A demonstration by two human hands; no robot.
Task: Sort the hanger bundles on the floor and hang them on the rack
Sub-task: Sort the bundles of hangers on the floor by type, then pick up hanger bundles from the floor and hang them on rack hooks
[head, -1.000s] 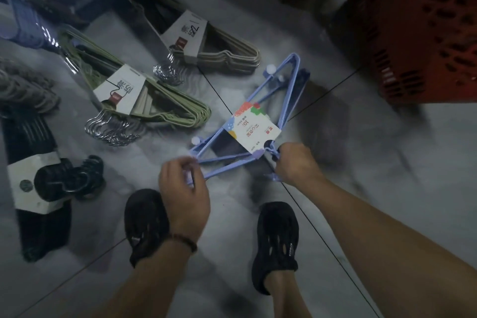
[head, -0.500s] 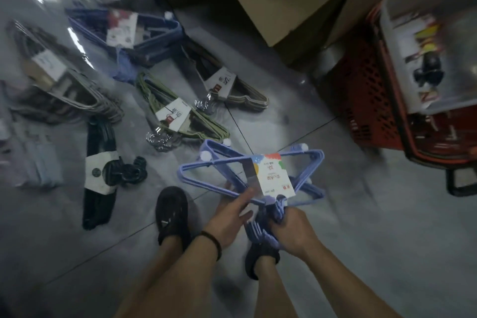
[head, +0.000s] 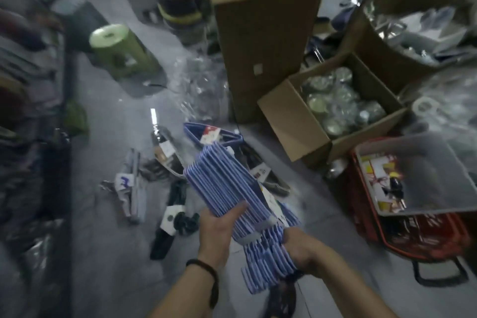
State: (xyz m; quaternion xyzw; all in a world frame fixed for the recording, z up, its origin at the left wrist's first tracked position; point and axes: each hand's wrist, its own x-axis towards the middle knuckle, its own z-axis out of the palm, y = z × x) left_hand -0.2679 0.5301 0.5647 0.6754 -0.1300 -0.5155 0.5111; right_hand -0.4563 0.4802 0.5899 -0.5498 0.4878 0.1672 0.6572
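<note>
Hanger bundle (head: 224,183) being gripped in both hands, left hand (head: 218,230) curling round its side, right hand (head: 300,248) clenching its lower end, forearms (head: 191,289) reaching forward

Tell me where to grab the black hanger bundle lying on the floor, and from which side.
Grip the black hanger bundle at its middle, where the white card band ties the hangers together and the hooks bunch beside it. Come from above, since it lies flat on the floor. Probably free a hand first: the left hand and right hand both hold the blue hanger bundle.
</note>
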